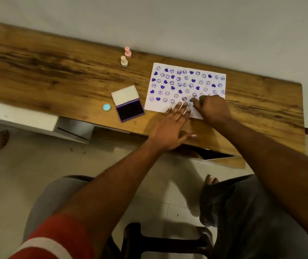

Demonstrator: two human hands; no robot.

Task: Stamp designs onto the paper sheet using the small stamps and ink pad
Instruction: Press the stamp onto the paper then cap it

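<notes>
The paper sheet is lying on the right part of the wooden table, and it is almost full of purple hearts and smiling faces. The left hand is resting flat with the fingers spread open, holding nothing; its fingertips are pressing the near edge of the sheet. The right hand is sitting on the near right corner of the sheet with the fingers curled downward, perhaps around a small stamp, but the hand is covering it, so I cannot tell what it is gripping.

Just to the left of the sheet the ink pad is standing open, its white lid raised on the far side and the dark purple pad facing up. A small light blue cap is lying just beside the ink pad on its left. Farther away, near the wall, a cream stamp and a pink stamp are standing upright, close to each other.
</notes>
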